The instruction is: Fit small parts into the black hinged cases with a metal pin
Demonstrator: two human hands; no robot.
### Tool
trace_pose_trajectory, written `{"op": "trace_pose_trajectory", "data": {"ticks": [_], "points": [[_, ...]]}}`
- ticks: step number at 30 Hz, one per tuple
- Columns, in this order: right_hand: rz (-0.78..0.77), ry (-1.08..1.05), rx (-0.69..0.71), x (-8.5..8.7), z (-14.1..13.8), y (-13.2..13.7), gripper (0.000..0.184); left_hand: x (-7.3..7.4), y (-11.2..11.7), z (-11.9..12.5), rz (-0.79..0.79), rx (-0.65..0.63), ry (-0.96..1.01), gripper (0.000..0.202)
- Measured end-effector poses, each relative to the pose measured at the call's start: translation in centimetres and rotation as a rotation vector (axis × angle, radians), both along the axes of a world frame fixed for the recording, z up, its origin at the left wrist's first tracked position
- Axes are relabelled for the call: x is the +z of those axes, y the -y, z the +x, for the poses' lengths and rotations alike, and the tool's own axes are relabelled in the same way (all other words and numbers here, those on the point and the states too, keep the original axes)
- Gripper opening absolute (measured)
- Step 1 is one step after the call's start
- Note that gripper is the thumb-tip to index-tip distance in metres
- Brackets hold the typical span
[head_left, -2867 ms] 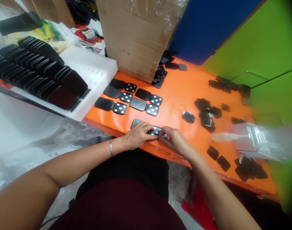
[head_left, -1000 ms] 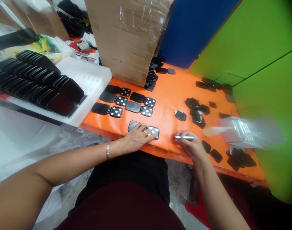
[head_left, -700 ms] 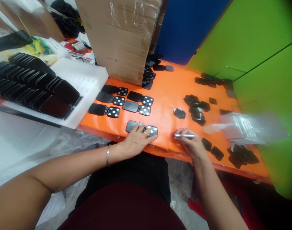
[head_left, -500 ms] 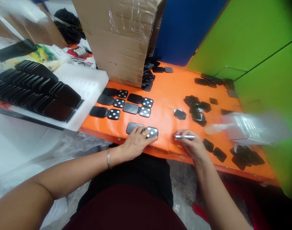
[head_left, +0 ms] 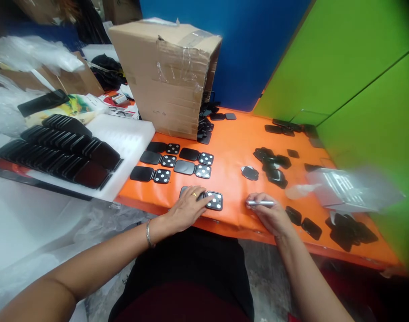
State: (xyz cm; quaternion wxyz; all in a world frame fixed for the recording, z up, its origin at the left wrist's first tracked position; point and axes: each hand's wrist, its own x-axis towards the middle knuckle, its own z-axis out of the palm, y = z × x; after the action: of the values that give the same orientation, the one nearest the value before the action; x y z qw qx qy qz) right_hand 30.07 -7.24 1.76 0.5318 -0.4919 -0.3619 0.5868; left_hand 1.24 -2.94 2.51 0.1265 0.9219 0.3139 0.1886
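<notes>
At the far left, a thick white foam slab (head_left: 130,138) carries rows of glossy black rounded-rectangular plates (head_left: 61,150) leaning on one another like tiles. Just to its right, the tabletop (head_left: 231,152) is covered in a smooth, slightly creased orange sheet, and on it lie five flat black two-part pieces (head_left: 177,162) in neat rows, each a matte rounded rectangle joined to a small square with white dots. Behind them stands a brown corrugated cardboard box (head_left: 167,76) with wrinkled clear tape over its top edge. At the near edge of the tabletop, the left hand (head_left: 187,209), with a gold ring and a thin metal bangle at the wrist, lies flat and spread over a sixth black two-part piece with a white-dotted square (head_left: 214,201), fingers pressing on its plain half while the dotted square shows just past the fingertips; the grip is open, pressing rather than clasping. Near it to the right, the right hand (head_left: 270,214) rests on the orange sheet with its grip pinched around a slim silvery metal tool (head_left: 260,203) that lies level, pointing right. Beyond, loose small black rounded pads (head_left: 271,161) lie scattered in dull heaps, and at the far right a blurred clear plastic packet (head_left: 345,190) sits against the smooth green wall panels (head_left: 365,89).
</notes>
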Motion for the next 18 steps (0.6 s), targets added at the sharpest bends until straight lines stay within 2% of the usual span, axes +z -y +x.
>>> {"op": "trace_pose_trajectory", "data": {"ticks": [5,10,18], "points": [[-0.001,0.001,-0.013,-0.2,0.1,-0.1,0.020,-0.2,-2.4,-2.0,-0.003,-0.019,0.033,0.037],[-0.013,-0.019,-0.022,-0.1,0.0,-0.1,0.022,-0.6,-4.1,-4.0,0.071,0.062,0.037,0.033],[-0.015,-0.051,-0.040,-0.1,-0.1,-0.1,0.021,-0.6,-5.2,-4.0,0.035,0.067,0.051,0.036]]}}
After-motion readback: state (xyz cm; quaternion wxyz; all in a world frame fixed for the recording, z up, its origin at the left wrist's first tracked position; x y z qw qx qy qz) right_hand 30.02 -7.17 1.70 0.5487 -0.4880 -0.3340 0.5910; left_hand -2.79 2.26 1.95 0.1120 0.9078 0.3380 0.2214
